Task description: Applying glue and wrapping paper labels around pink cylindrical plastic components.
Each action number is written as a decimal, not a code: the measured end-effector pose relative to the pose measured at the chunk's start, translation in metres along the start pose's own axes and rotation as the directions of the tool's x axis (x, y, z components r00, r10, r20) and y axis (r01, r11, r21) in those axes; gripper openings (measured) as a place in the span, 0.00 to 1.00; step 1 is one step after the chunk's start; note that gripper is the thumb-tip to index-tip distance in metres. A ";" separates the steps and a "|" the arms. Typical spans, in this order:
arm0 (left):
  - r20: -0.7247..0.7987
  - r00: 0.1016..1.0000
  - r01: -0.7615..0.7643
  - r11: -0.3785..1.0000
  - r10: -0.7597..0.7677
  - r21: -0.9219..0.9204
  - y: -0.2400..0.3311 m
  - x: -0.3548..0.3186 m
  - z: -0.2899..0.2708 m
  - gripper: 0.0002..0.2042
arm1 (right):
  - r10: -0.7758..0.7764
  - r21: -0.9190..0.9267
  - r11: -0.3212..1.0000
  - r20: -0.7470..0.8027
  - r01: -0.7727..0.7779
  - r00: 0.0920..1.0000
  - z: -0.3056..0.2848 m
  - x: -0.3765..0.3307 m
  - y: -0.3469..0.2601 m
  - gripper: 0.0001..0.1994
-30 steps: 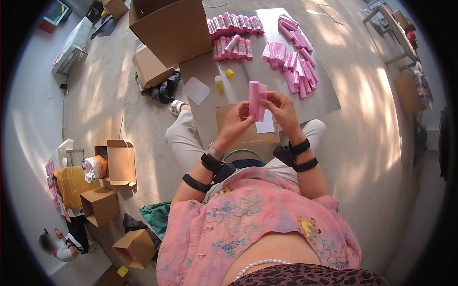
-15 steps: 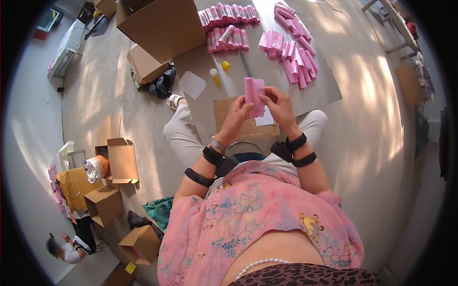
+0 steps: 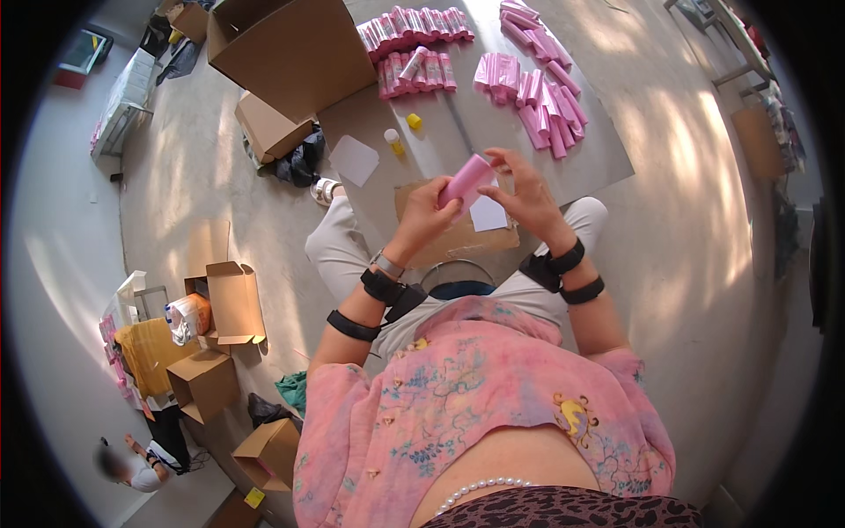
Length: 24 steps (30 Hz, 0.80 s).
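Note:
My left hand (image 3: pixel 424 214) is wrapped round a smooth pink roll of plastic film or bags (image 3: pixel 466 179), tilted with its upper end to the right. My right hand (image 3: pixel 528 195) is beside the roll, fingers apart and curved, fingertips close to its upper end; whether they touch it I cannot tell. Below the hands lies a brown cardboard sheet (image 3: pixel 440 251) with a white card (image 3: pixel 488 214) on it. Farther up the grey table (image 3: pixel 607 158) is a pile of plain pink rolls (image 3: pixel 554 119). To its left stand rows of pink rolls with printed labels (image 3: pixel 421 70).
A small yellow container with a white top (image 3: pixel 393 142), a yellow cap-like piece (image 3: pixel 414 121) and a white sheet (image 3: pixel 355 160) lie on the table's left. A large open carton (image 3: pixel 295 62) rises at the far left. More boxes (image 3: pixel 202 385) and another person (image 3: pixel 145 471) are at lower left.
The loose flap at the roll's edge no longer shows; the roll has tilted to the right in my left hand. My right hand has released it and spread its fingers.

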<state>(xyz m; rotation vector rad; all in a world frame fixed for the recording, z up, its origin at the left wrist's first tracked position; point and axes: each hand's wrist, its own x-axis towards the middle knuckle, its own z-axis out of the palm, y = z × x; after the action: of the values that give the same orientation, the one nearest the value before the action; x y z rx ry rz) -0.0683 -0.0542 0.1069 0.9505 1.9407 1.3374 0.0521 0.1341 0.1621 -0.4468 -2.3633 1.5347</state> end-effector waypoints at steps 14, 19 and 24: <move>0.250 0.954 -0.276 0.813 0.166 0.512 0.018 -0.003 0.026 0.11 | 0.044 -0.444 0.817 0.683 0.367 0.729 -0.006 0.001 0.027 0.11; 0.518 0.855 -0.171 0.929 -0.026 0.329 0.007 0.010 0.015 0.14 | -0.131 -0.594 0.517 0.657 0.616 0.743 0.011 -0.015 0.041 0.12; 0.415 0.902 -0.400 0.587 0.117 0.704 0.016 0.004 0.027 0.17 | -0.022 -0.408 0.838 0.638 0.362 0.769 0.001 -0.015 0.054 0.14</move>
<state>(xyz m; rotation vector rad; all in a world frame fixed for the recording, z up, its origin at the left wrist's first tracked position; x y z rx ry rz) -0.0461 -0.0331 0.1129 1.8092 2.1630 0.3204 0.0710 0.1481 0.1116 0.2758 -3.2111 1.0175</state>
